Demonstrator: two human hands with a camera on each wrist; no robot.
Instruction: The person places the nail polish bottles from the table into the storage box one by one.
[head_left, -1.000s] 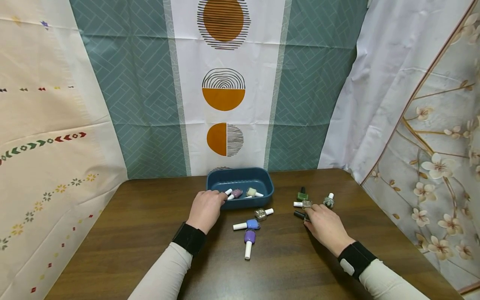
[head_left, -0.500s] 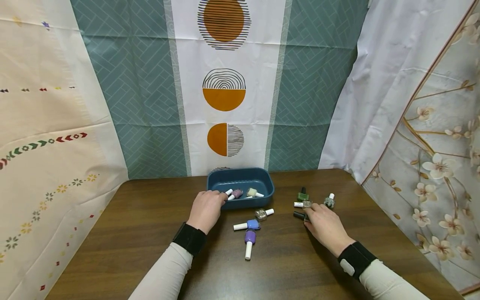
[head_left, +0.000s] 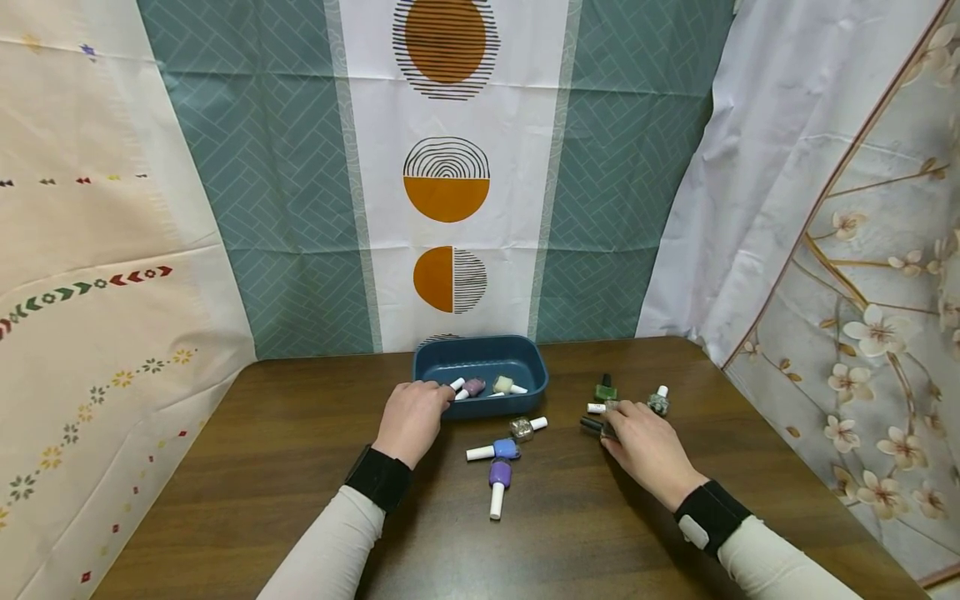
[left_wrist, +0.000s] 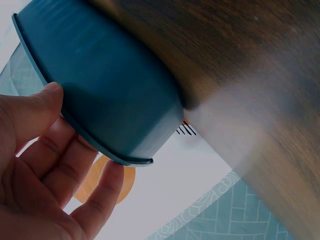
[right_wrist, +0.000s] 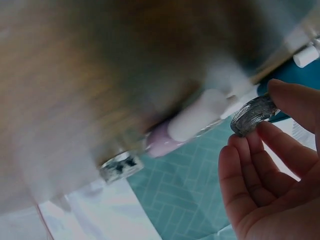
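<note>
My left hand (head_left: 411,421) grips the near left rim of a dark blue bin (head_left: 498,407), thumb outside it in the left wrist view. Inside the bin lie several nail polish bottles, among them a mauve one (head_left: 474,387) and a cream one (head_left: 502,384). Over the table's right side, my right hand (head_left: 647,446) pinches a dark nail polish bottle (right_wrist: 252,115) between thumb and fingers. Its black cap (head_left: 591,424) points left. Just behind that hand are a white-capped bottle (head_left: 597,408), partly covered, a green bottle (head_left: 605,392) and a speckled grey bottle (head_left: 658,403).
In front of the bin lie a glitter bottle (head_left: 521,429), a blue bottle (head_left: 506,449) and a purple bottle (head_left: 499,473), all white-capped. The wooden table (head_left: 300,475) ends at hanging cloths (head_left: 637,208) behind. Much of the right wrist view is blurred.
My right hand has shifted slightly left, and the black-capped nail polish bottle has moved left with it. The left hand and bin stay in place.
</note>
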